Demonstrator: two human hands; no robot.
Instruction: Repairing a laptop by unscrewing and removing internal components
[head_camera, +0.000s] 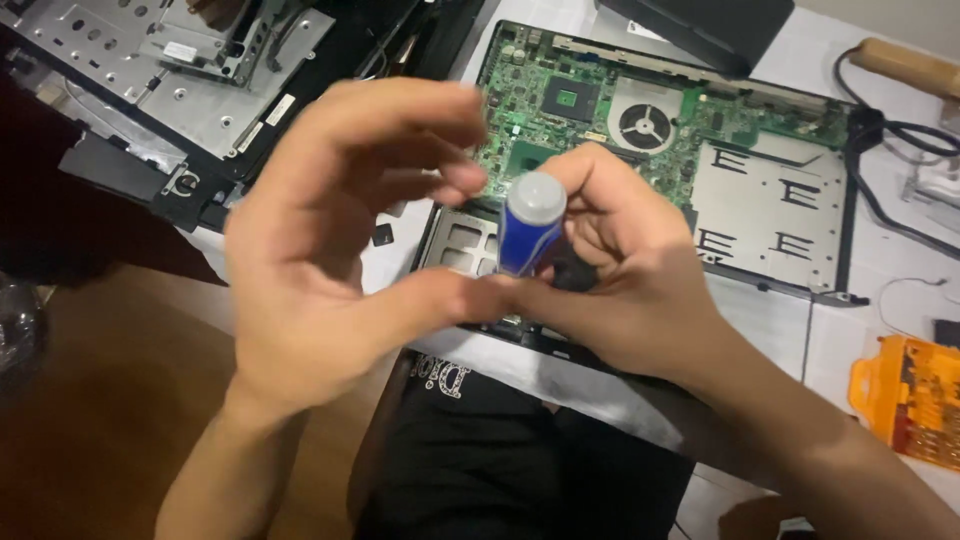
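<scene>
The right hand (640, 290) is clenched around a screwdriver (528, 228) with a blue handle and a grey rounded cap, which points up toward the camera. Its fingers wrap the handle from the right and behind, and the thumb lies along the lower side. The shaft and tip run down below the fingers and are hidden, so where the tip lands cannot be told.

The left hand (320, 240) is released, holding nothing: its fingers curl loosely in an arc above and to the left of the handle, with a gap between them and the cap. Its thumb reaches right beneath the handle and seems to touch the right hand's fingers near the base of the tool, though blur makes that contact uncertain.

Behind the fingers of both hands lies an opened laptop (770, 215) with its green board (530, 80) and a round fan (643, 122) exposed, beyond the knuckles of the right hand. Farther past the left fingers sits a separate metal chassis (170, 70). Well to the right of the right wrist is an orange bit case (905, 395), and a black cable (900, 135) curls beyond it. Below the wrists is the person's black shirt (500, 450).
</scene>
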